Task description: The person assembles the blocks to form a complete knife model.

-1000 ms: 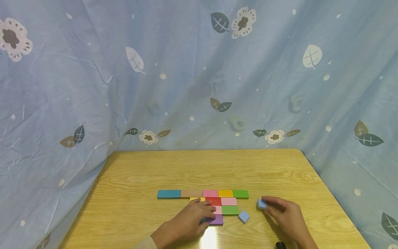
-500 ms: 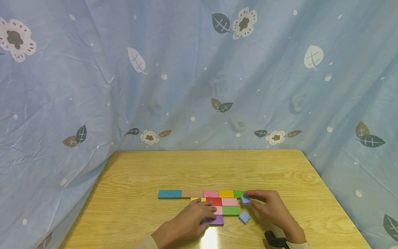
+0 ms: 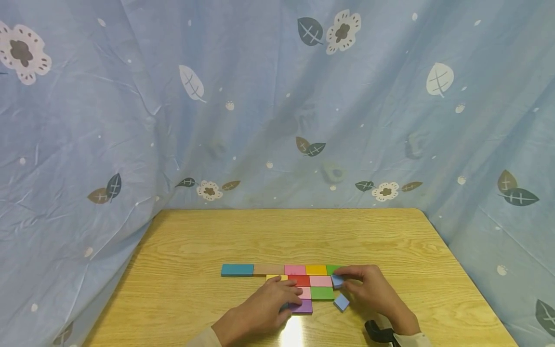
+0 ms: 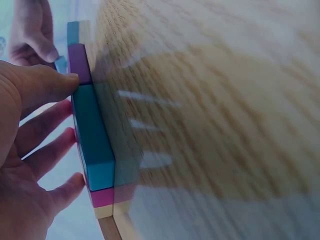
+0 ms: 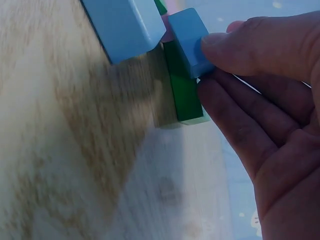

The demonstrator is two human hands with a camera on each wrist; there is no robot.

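My right hand (image 3: 373, 294) pinches a small light-blue block (image 3: 337, 281) between thumb and fingers. That block sits at the right end of the second row, beside a pink block (image 3: 321, 281) and just in front of the green end block (image 5: 182, 92) of the back row. My left hand (image 3: 266, 303) lies over the left part of the front rows with fingers spread. Its fingertips rest on the blocks, and its thumb touches the front edge near the purple block (image 4: 79, 62) and the teal block (image 4: 95, 135). Blocks under the palm are partly hidden.
A second light-blue block (image 3: 341, 302) lies turned at an angle, right of the front rows. The back row runs left to a blue block (image 3: 237, 270). A wooden table (image 3: 195, 236) carries everything, with a patterned curtain (image 3: 260, 96) behind. A black strap (image 3: 379, 332) is on the right wrist.
My right hand has carried the light-blue block leftward from the bare table to the end of the second row. The left hand has stayed in place.
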